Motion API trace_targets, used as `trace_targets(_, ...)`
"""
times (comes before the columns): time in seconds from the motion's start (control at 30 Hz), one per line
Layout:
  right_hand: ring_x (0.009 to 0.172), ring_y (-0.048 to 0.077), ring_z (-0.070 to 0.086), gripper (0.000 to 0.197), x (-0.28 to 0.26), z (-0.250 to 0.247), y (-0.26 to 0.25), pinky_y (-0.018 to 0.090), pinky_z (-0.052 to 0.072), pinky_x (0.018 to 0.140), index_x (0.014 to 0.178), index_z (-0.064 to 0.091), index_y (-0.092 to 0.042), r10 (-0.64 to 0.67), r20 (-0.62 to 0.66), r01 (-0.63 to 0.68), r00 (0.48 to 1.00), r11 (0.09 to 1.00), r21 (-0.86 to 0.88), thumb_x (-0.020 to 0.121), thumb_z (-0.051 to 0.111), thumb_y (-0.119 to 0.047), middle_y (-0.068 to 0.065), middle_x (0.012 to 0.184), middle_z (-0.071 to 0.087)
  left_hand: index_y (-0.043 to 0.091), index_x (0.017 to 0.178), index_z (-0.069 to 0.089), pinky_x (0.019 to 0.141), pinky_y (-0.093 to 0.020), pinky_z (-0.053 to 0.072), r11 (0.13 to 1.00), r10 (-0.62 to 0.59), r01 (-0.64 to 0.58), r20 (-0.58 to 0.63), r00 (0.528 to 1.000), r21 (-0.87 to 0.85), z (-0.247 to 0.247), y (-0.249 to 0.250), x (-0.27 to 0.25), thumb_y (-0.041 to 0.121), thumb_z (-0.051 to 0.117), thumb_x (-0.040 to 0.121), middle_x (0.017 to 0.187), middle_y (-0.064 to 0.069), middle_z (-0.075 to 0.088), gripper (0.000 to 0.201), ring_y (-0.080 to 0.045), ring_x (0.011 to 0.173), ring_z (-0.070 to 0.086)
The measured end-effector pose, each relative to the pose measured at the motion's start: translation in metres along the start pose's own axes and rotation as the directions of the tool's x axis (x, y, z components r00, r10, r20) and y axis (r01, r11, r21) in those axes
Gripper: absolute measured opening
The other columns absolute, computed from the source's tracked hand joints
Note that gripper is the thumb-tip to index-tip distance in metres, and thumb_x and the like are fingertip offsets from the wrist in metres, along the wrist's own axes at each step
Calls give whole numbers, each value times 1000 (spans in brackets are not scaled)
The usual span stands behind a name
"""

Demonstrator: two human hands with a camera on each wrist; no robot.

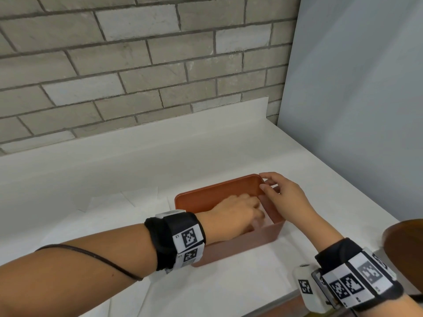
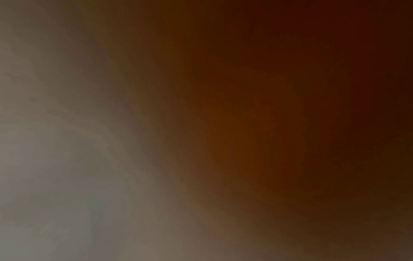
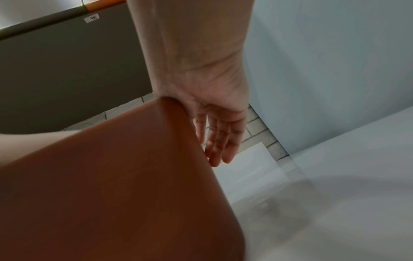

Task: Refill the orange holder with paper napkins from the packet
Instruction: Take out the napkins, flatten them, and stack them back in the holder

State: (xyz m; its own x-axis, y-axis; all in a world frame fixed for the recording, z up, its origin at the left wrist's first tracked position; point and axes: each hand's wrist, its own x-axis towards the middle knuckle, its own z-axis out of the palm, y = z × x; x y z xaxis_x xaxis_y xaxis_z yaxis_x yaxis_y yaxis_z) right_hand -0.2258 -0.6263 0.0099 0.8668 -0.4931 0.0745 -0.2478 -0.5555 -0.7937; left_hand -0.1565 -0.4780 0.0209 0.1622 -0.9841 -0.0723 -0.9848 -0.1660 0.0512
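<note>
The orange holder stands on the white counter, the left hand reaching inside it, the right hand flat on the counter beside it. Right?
Not quite: the head view shows the right hand at the orange holder's far corner rim, not on the counter. The left hand is inside.

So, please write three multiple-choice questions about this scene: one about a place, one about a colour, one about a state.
1. Where is the left hand?
A. inside the holder
B. on the wall
C. under the counter

2. What colour is the holder?
A. blue
B. orange
C. green

3. What does the right hand do?
A. hangs free
B. holds a cup
C. touches the holder's far corner

Answers: 1 A, its fingers reach down between the walls; 2 B, the walls look orange-brown; 3 C, fingers sit at the rim's corner.
</note>
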Motion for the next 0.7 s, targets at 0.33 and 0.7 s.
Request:
trace_targets(0.33,76,9,58,30,-1,-1,1,20,41,66,123,57,-27,-2,0,2,1000,1000,-29,94,52,-23,-9,97,60,23,146,32,116,-39,24,993,119,-106,374,920,-55,6,-13,-8,22,38,100,157,1,16,46,-23,143,20)
trace_targets(0.7,79,12,60,30,-1,-6,-5,19,42,66,124,57,-25,8,23,-6,1000,995,-104,94,54,-25,-7,100,62,25,133,51,108,-26,31,898,-59,112,136,989,-425,-37,-21,-29,15,52,94,140,0,43,40,-14,128,42)
